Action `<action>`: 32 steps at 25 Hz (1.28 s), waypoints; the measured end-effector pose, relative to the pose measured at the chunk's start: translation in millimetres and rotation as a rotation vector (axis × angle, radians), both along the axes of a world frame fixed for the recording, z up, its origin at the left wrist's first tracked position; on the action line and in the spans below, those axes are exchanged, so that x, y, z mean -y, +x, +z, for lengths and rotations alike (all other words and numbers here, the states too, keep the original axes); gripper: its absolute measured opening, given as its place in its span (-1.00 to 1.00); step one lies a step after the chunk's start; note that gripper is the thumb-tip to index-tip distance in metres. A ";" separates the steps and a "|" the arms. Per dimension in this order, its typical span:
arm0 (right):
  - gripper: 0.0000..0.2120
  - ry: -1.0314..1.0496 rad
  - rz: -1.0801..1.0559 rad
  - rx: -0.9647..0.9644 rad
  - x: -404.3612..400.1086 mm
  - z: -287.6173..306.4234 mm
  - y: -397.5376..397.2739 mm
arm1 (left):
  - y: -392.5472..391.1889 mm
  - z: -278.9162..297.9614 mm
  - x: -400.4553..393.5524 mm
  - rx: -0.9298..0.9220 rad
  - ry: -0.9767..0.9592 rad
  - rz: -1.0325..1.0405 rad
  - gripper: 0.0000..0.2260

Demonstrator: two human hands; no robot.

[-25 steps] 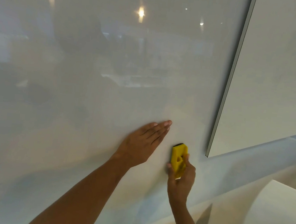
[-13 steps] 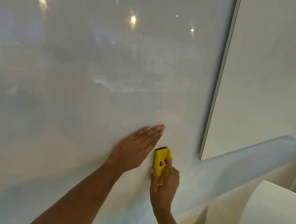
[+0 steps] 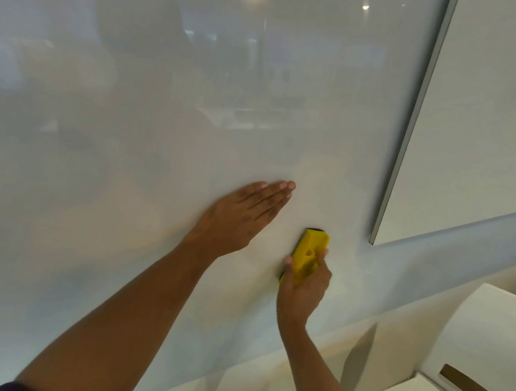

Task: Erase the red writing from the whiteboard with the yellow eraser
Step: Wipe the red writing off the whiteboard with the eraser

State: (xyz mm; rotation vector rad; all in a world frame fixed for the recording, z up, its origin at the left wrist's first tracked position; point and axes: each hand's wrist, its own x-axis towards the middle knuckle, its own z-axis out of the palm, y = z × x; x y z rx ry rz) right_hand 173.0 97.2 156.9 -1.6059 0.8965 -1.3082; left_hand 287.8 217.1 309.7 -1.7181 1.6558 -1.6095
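Hands, two: left (image 3: pixel 241 216) flat on whiteboard (image 3: pixel 162 121), right (image 3: pixel 304 283) clamped on one yellow eraser (image 3: pixel 309 253).

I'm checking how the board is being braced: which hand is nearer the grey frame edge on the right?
Right. The right hand, gripping the yellow eraser, sits just left of and below the frame edge. The left hand lies flat on the whiteboard, farther left.

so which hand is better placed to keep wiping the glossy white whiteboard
Right. The right hand already grips the yellow block eraser against the glossy white whiteboard. The left hand lies flat and open on the board, holding nothing. No red writing shows.
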 end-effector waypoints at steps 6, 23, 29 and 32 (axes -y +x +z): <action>-0.42 -0.333 0.047 0.027 -76.4 6.6 18.4 | 7.8 -22.3 -75.9 -0.096 -0.167 0.016 -0.48; -0.37 -0.956 0.204 -0.058 -234.5 5.1 57.3 | 36.7 -63.1 -328.1 -0.247 -0.573 0.281 -0.51; -0.34 -1.084 0.315 -0.080 -299.2 -0.4 66.8 | 44.6 -70.0 -380.2 -0.308 -0.710 0.380 -0.49; -0.37 -1.097 0.321 -0.088 -306.5 14.3 75.1 | 49.0 -79.1 -397.1 -0.352 -0.705 0.371 -0.47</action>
